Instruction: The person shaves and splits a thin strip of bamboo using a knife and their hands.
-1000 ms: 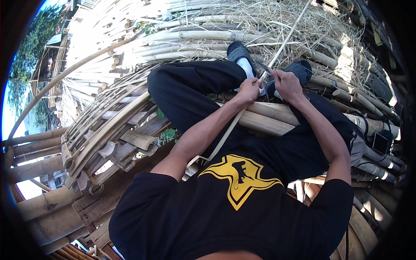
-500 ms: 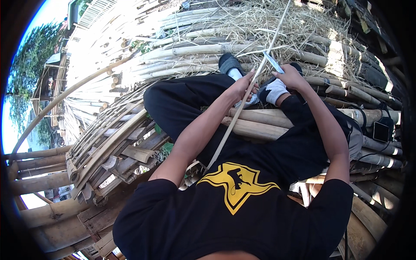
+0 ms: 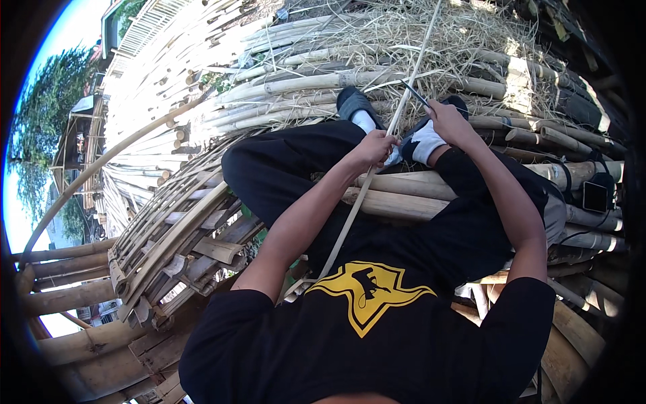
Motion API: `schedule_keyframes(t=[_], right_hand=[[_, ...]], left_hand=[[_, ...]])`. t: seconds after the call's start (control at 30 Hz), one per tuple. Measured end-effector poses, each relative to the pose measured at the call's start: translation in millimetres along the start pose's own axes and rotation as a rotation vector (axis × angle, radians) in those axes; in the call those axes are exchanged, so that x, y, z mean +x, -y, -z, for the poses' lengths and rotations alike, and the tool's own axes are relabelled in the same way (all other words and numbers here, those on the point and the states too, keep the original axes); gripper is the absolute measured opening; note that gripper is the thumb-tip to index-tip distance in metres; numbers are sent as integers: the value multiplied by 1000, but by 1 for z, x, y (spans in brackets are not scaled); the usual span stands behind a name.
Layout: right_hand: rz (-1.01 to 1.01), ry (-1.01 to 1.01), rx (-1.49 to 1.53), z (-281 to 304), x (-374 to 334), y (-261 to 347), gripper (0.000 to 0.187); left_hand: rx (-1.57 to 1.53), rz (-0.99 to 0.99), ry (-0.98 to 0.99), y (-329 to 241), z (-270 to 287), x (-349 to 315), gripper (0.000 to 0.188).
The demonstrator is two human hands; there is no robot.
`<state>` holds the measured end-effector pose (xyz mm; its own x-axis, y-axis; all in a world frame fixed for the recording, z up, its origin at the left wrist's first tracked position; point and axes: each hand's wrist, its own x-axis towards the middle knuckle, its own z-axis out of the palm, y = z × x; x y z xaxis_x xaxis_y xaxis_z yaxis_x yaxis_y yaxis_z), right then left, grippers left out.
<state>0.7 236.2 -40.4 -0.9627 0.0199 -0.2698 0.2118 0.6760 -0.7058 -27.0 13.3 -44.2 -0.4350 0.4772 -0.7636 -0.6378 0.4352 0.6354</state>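
A long, thin bamboo strip (image 3: 354, 210) slants from my shirt front up past my feet to the top of the view. My left hand (image 3: 377, 148) is closed around it at about knee height. To its right, my right hand (image 3: 447, 122) grips a knife (image 3: 415, 93) by the handle, which the fingers hide. The narrow blade, dark from this angle, points up and left, with its tip close to the strip; whether the two touch, I cannot tell. Both hands are above my sandalled feet (image 3: 425, 140).
Pale shavings (image 3: 464, 47) lie heaped over bamboo poles (image 3: 316, 81) beyond my feet. Split bamboo strips (image 3: 182, 222) are stacked at my left. A bent bamboo pole (image 3: 101, 148) arches at far left. At right, a small dark-screened device (image 3: 594, 196) with a cord rests on poles.
The knife has turned, its blade going from a bright flat face to a thin dark edge. My left hand has moved slightly down and left along the strip, its fingers more tightly closed.
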Motion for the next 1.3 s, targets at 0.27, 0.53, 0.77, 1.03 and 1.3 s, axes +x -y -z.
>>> schedule_keyframes(t=[0.27, 0.53, 0.77, 1.03, 1.3], right_hand=[[282, 11, 109, -15, -17, 35, 33], [492, -17, 59, -8, -24, 44, 39], [473, -142, -125, 0, -26, 56, 39], [641, -386, -282, 21, -7, 32, 39], [232, -534, -339, 38, 20, 17, 49]], left_hand=[[40, -381, -65, -6, -7, -37, 24], [-26, -497, -51, -22, -6, -64, 24], [394, -729, -223, -24, 6, -48, 25], [642, -852, -424, -51, -15, -72, 25], [529, -799, -402, -32, -1, -73, 23]])
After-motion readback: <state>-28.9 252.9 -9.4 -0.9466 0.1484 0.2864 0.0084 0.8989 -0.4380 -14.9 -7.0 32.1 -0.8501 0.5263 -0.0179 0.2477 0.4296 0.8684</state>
